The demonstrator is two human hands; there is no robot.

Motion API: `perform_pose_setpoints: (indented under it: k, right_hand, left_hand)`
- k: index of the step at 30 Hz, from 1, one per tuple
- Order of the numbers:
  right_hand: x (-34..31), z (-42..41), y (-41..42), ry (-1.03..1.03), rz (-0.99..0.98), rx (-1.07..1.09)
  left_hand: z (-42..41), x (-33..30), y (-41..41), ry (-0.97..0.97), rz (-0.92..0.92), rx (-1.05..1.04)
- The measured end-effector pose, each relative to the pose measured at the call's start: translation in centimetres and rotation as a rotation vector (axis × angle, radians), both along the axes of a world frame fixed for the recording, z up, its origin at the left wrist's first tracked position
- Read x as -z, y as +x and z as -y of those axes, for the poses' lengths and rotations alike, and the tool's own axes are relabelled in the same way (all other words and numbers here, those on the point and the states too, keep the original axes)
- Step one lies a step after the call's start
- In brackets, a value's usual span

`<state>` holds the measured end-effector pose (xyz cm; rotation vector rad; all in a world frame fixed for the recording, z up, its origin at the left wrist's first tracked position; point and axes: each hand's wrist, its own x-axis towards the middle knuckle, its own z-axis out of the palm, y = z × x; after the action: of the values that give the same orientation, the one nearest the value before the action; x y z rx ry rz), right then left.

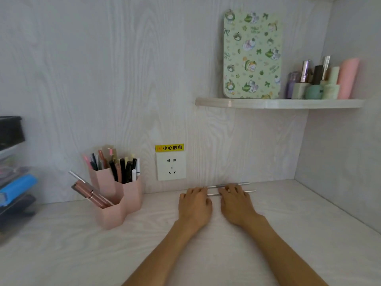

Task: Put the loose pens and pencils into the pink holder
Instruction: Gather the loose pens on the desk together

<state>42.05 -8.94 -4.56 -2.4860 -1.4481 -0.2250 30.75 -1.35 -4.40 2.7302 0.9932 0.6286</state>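
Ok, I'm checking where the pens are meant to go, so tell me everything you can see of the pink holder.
The pink holder looks like matte plastic, built of several joined angular compartments of different heights. It stands upright on the desk, left of the wall socket, close to the back wall. The taller rear compartments are packed with upright pens; the lower front one holds rose-coloured tubes leaning out to the left. Neither hand touches it.

Two loose silver pens lay near the desk's back edge, the rear pen (227,184) and the front pen (231,193). One pink holder (115,205) stood toward the desk's left side, with three compartments; its crowded pens could not be counted exactly. Two hands were present, the left hand (194,205) and the right hand (237,203).
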Motion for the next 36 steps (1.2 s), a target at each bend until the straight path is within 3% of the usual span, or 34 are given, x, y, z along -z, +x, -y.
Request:
perform_pose_setpoints:
  k: [6, 13, 23, 36]
  right_hand:
    - [-1.1, 0.1, -0.3, 0.171, -0.061, -0.096]
    - [-1.2, 0.3, -0.2, 0.250, -0.087, -0.002]
    - [-0.8, 0.3, 0.5, 0.395, -0.395, -0.050]
    - [-1.7, 0.0, -4.6, 0.091, -0.033, -0.316]
  left_hand:
    - [-2.1, -0.6, -0.4, 0.036, 0.201, -0.040]
    - [-3.2, -1.0, 1.2, 0.061, 0.032, 0.237]
    - [-2.8, -2.5, 2.4, 0.092, 0.026, 0.001]
    - [-1.2, -1.0, -19.5, 0.215, 0.020, -0.065]
